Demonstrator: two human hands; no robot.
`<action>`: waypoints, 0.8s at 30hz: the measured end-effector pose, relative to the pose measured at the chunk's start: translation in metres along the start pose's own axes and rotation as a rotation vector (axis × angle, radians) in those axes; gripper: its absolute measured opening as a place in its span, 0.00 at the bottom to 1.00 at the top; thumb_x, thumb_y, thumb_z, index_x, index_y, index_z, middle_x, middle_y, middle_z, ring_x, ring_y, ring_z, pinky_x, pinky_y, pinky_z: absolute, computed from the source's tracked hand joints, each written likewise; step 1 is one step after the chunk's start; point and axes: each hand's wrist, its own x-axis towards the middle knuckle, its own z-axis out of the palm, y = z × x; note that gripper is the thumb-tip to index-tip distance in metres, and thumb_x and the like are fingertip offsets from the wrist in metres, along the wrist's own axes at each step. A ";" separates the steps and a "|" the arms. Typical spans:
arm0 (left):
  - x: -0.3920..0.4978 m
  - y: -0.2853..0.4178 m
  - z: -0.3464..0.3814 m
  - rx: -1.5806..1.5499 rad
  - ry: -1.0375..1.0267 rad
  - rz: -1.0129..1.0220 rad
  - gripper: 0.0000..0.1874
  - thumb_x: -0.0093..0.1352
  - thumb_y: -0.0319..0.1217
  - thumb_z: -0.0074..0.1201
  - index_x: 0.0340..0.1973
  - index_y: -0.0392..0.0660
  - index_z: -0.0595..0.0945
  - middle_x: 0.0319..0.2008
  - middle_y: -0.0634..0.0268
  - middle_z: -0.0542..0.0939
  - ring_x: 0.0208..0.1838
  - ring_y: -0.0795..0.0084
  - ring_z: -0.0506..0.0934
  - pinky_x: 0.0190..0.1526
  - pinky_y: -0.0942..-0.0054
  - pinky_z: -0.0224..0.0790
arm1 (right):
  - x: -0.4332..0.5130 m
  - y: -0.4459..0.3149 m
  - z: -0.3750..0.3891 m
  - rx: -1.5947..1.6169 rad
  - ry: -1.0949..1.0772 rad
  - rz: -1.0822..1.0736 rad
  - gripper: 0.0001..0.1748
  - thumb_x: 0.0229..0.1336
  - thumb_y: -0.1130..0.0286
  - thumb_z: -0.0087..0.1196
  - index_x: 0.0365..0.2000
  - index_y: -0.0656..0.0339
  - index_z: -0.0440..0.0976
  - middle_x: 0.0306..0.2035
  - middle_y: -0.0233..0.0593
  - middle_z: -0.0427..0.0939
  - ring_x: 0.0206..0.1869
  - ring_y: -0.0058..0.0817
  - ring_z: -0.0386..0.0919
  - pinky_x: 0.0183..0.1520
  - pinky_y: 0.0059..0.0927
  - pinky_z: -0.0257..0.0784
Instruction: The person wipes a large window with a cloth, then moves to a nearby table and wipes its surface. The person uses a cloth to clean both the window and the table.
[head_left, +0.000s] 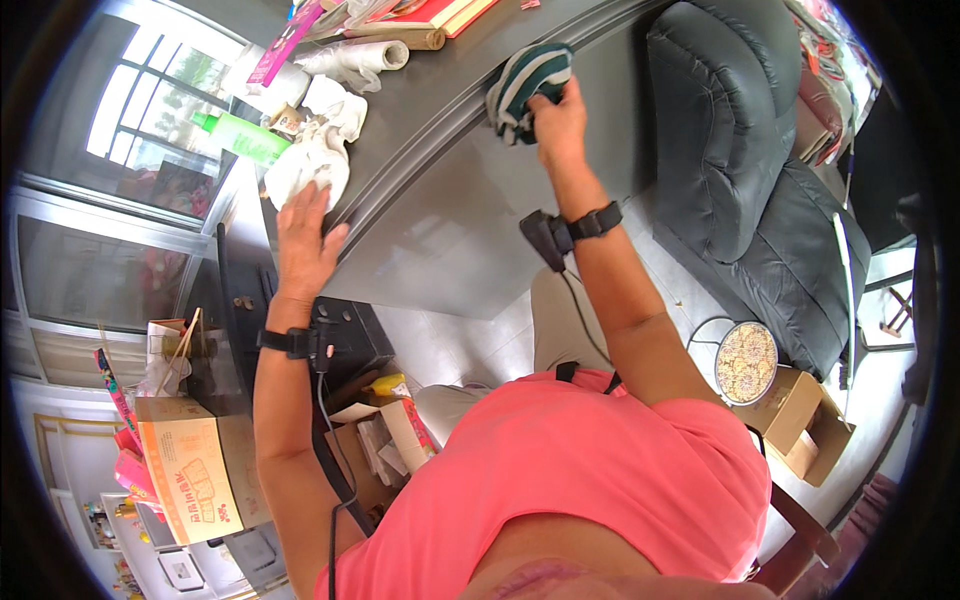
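My right hand (559, 124) grips a dark green and white striped cloth (531, 84), bunched against the rounded edge of a dark grey cabinet (450, 217) with a glossy side panel. To the left, my left hand (306, 240) is spread flat with its fingers apart; its fingertips rest at a white crumpled bundle (309, 166) on the cabinet's top. A green bottle (244, 138) lies just beyond that bundle. Both wrists wear black straps with small devices and cables.
White plastic rolls (375, 56), a brown tube (420, 39) and a pink box (285, 46) lie on the top's far part. A black padded leather armchair (720, 127) stands at the right, near a round patterned stool (745, 363). Cardboard boxes (187, 480) stand at lower left.
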 end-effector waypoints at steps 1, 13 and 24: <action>0.008 0.010 0.004 -0.077 0.021 0.035 0.30 0.65 0.37 0.55 0.61 0.42 0.69 0.62 0.47 0.66 0.64 0.44 0.61 0.65 0.54 0.51 | 0.011 0.002 -0.005 0.020 -0.025 0.006 0.27 0.46 0.84 0.56 0.51 0.63 0.69 0.44 0.42 0.77 0.47 0.33 0.76 0.52 0.31 0.70; 0.109 0.057 0.023 -0.054 -0.163 0.169 0.41 0.60 0.42 0.60 0.66 0.47 0.62 0.66 0.41 0.57 0.65 0.41 0.57 0.66 0.53 0.50 | 0.101 0.060 -0.070 -0.687 0.261 -0.304 0.28 0.46 0.75 0.57 0.51 0.59 0.67 0.49 0.57 0.71 0.54 0.55 0.67 0.58 0.47 0.63; 0.110 0.056 0.030 -0.050 -0.108 0.174 0.44 0.55 0.35 0.65 0.65 0.47 0.62 0.64 0.40 0.59 0.64 0.40 0.59 0.65 0.51 0.50 | -0.010 0.132 -0.068 -0.715 0.269 0.017 0.26 0.49 0.78 0.51 0.51 0.73 0.66 0.55 0.63 0.67 0.57 0.53 0.66 0.60 0.44 0.63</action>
